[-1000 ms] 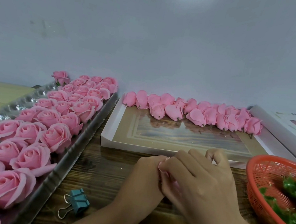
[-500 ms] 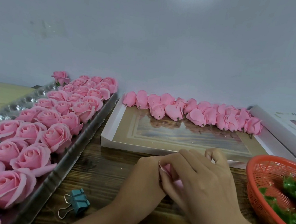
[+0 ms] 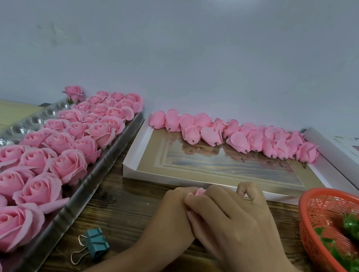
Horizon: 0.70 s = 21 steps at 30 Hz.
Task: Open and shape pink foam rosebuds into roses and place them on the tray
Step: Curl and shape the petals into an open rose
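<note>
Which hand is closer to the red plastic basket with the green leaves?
Right. The right hand lies just left of the red plastic mesh basket, not touching it. The left hand sits beyond the right one, farther away. Both grip one pink foam rosebud.

At 5 o'clock from the middle, the rosebud (image 3: 199, 192) is almost wholly hidden between the left hand (image 3: 172, 217) and the right hand (image 3: 239, 228). Only slivers of pink petal show, and the left hand's fingers curl round it out of sight, so how far it is opened cannot be told. The tray (image 3: 83, 194) at 8 o'clock runs off the left and bottom edges, the red basket (image 3: 326, 209) at 4 o'clock is cut by the right edge with its green contents (image 3: 357, 227) blurred, and the white box (image 3: 336, 150) at 3 o'clock is cropped, its print too small to read.
</note>
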Each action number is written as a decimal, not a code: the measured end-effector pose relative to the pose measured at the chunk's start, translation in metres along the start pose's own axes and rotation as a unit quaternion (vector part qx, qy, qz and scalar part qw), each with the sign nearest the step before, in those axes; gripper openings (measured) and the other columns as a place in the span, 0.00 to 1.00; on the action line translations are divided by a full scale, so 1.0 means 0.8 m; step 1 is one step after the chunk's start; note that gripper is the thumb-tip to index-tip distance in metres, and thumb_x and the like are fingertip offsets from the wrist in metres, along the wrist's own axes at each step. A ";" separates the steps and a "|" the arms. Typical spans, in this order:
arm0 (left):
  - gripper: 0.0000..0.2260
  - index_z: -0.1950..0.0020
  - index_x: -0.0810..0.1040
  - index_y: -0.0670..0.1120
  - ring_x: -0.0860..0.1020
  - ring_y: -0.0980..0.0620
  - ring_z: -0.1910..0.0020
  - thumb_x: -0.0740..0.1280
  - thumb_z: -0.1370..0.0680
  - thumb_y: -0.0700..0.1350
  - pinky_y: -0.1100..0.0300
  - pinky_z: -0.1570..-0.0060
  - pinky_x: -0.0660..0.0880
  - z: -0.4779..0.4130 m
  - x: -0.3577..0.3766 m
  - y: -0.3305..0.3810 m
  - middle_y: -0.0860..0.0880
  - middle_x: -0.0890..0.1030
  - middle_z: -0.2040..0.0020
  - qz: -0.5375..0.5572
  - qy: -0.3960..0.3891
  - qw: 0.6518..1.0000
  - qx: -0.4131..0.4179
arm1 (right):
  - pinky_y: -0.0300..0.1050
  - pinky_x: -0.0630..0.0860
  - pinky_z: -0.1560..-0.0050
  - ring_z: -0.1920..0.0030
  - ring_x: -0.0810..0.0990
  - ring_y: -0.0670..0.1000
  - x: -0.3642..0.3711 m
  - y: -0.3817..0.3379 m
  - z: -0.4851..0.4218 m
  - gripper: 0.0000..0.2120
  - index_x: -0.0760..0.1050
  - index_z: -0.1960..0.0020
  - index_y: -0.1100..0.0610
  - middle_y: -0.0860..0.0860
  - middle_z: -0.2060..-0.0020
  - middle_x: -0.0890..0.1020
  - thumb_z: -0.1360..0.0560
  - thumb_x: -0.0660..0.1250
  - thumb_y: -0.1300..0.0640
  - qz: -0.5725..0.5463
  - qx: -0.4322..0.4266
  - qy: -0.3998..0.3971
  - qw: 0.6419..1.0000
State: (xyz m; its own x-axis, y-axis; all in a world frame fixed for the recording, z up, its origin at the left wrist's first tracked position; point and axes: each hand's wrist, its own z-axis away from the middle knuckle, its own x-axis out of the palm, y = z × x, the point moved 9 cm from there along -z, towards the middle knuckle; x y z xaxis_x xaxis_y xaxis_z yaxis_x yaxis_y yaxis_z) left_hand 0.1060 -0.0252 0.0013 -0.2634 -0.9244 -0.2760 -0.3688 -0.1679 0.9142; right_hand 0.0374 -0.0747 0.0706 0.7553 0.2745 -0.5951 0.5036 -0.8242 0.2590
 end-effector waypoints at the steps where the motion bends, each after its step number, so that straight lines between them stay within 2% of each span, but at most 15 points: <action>1: 0.23 0.60 0.71 0.57 0.76 0.69 0.65 0.59 0.27 0.26 0.75 0.63 0.72 0.001 -0.004 -0.001 0.66 0.78 0.69 0.011 0.008 1.000 -0.009 | 0.48 0.67 0.61 0.67 0.78 0.51 0.003 -0.003 0.001 0.08 0.83 0.57 0.54 0.49 0.64 0.80 0.24 0.65 0.58 -0.012 -0.007 -0.012 1.000; 4: 0.25 0.58 0.69 0.58 0.75 0.74 0.64 0.59 0.27 0.24 0.78 0.63 0.71 0.003 -0.008 0.002 0.72 0.77 0.68 0.018 0.007 1.000 -0.015 | 0.49 0.75 0.58 0.58 0.82 0.52 0.011 -0.004 0.005 0.12 0.84 0.47 0.57 0.51 0.55 0.83 0.24 0.64 0.54 -0.062 -0.013 -0.054 0.997; 7: 0.25 0.59 0.69 0.57 0.74 0.75 0.65 0.59 0.28 0.23 0.79 0.65 0.70 0.002 -0.011 0.001 0.75 0.75 0.68 0.016 0.009 1.000 -0.023 | 0.46 0.75 0.53 0.52 0.78 0.50 0.012 -0.004 0.006 0.16 0.82 0.41 0.58 0.52 0.50 0.79 0.24 0.63 0.54 -0.101 -0.004 -0.072 0.992; 10: 0.22 0.59 0.70 0.54 0.76 0.72 0.67 0.59 0.27 0.24 0.77 0.66 0.71 0.003 -0.018 -0.004 0.70 0.77 0.70 0.050 0.030 0.997 -0.042 | 0.43 0.72 0.53 0.53 0.72 0.48 0.012 -0.005 0.005 0.18 0.81 0.40 0.58 0.53 0.54 0.81 0.26 0.63 0.54 -0.117 -0.004 -0.087 0.989; 14: 0.18 0.60 0.72 0.48 0.78 0.65 0.69 0.60 0.27 0.24 0.73 0.69 0.74 0.004 -0.026 -0.005 0.61 0.80 0.71 0.094 0.065 0.992 -0.057 | 0.43 0.73 0.55 0.55 0.70 0.47 0.014 -0.007 0.006 0.18 0.81 0.39 0.57 0.53 0.53 0.81 0.26 0.63 0.54 -0.151 -0.007 -0.107 0.983; 17: 0.17 0.58 0.72 0.47 0.78 0.65 0.69 0.63 0.29 0.23 0.72 0.67 0.74 0.006 -0.030 -0.002 0.54 0.79 0.68 0.113 0.081 0.988 -0.061 | 0.46 0.75 0.60 0.59 0.74 0.49 0.019 -0.004 0.009 0.19 0.80 0.37 0.56 0.53 0.52 0.79 0.24 0.63 0.53 -0.204 0.011 -0.126 0.971; 19: 0.19 0.55 0.71 0.48 0.78 0.65 0.67 0.64 0.30 0.23 0.73 0.66 0.75 0.010 -0.033 -0.003 0.54 0.80 0.67 0.129 0.090 0.985 -0.066 | 0.46 0.76 0.61 0.59 0.77 0.52 0.023 -0.005 0.012 0.19 0.78 0.35 0.56 0.54 0.51 0.79 0.24 0.64 0.53 -0.249 0.012 -0.139 0.958; 21: 0.20 0.56 0.72 0.50 0.80 0.64 0.65 0.65 0.30 0.24 0.73 0.66 0.75 0.012 -0.035 -0.001 0.58 0.82 0.67 0.139 0.092 0.984 -0.060 | 0.46 0.77 0.59 0.57 0.79 0.53 0.026 -0.004 0.015 0.18 0.78 0.34 0.55 0.54 0.48 0.80 0.23 0.64 0.54 -0.296 0.016 -0.141 0.945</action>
State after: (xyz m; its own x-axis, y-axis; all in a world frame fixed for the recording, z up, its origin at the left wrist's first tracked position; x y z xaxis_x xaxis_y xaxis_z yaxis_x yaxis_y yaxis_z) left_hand 0.1051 0.0044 0.0053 -0.1703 -0.9846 0.0387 -0.1948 0.0721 0.9782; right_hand 0.0464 -0.0723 0.0480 0.2013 0.5523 -0.8090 0.7857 -0.5842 -0.2033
